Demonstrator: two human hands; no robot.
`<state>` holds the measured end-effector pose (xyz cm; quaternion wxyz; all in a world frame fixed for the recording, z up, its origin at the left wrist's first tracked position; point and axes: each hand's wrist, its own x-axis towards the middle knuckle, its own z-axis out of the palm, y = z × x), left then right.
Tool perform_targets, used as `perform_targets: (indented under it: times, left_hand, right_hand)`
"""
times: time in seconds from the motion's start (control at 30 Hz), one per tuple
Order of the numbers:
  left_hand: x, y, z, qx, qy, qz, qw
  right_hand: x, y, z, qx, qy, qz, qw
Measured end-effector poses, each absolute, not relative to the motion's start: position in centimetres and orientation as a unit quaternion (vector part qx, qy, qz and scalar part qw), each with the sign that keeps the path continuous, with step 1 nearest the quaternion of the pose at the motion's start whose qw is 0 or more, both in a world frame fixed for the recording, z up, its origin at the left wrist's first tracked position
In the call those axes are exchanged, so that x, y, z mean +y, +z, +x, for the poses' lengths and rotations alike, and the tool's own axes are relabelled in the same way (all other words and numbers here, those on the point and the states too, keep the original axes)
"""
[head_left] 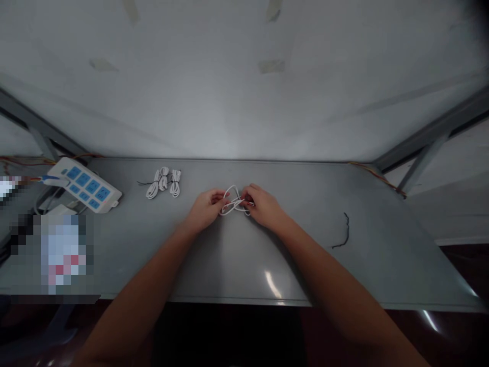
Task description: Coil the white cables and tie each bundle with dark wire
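Hands meet near the centre of the grey worktop (237, 265), both closed on one looped white cable (234, 203). Left to right across the surface: a white power strip (87, 185) with blue sockets lies at the far left, angled, its lead running off the left edge. Right of it, near the back edge, sit two bundled white cables (164, 182), side by side and touching or nearly so, with a thin dark tie trailing from the left one. Next comes the left hand (204, 209), fingers curled, pinching the left side of the looped white cable. The cable forms a few loose loops between the two hands, one loop rising above the fingers; it sits just above or on the worktop, which cannot be told. The right hand (263, 206) grips the cable's right side, thumb and fingers closed on it. Well apart to the right lies a thin dark wire tie (344, 232), bent, flat on the worktop.
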<state>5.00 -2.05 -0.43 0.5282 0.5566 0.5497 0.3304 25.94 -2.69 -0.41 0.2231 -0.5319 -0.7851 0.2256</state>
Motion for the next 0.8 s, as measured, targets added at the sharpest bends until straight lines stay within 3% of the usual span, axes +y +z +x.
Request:
perform_targets:
  times: [0.37, 0.57, 0.8]
  left_hand:
    - [-1.7, -0.7, 4.4, 0.536, 0.362, 0.568, 0.508]
    - [-2.4, -0.1, 4.8, 0.464, 0.351, 0.561, 0.589]
    - [-2.3, 0.2, 4.4, 0.466, 0.313, 0.588, 0.582]
  right_hand:
    - [-2.6, 0.1, 27.2, -0.793, 0.217, -0.513, 0.248]
    - [-2.6, -0.1, 27.1, -0.789, 0.227, -0.485, 0.301]
    - [-2.3, -0.2, 27.1, -0.757, 0.254, -0.542, 0.262]
